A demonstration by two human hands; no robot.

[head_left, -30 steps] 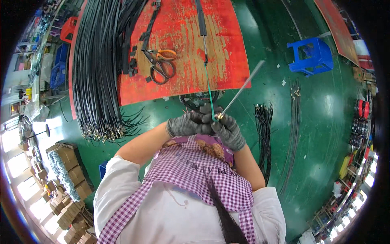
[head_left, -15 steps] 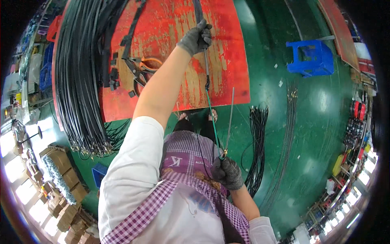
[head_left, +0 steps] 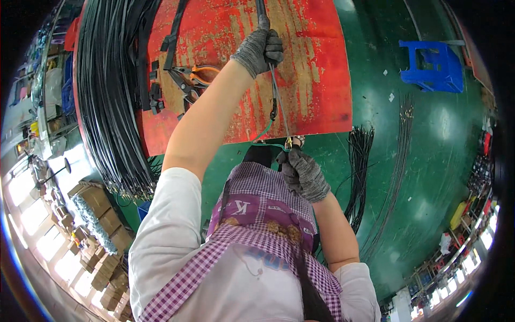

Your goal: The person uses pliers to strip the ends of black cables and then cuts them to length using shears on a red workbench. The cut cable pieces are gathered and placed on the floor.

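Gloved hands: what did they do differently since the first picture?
The left hand moved away from the right hand, forward over the red table, and took hold of the black sleeve. The right hand, holding the metal rod, came nearer the table; the rod swung left, toward the left hand. The green cord went slack. The blue stool and cable bundle stayed put.

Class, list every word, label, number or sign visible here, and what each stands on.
Purple checked apron: one large pale letter and smaller lettering, not copied out here.
White shirt: blue print, partly covered, too blurred to read.
Cardboard boxes: any print is too small.
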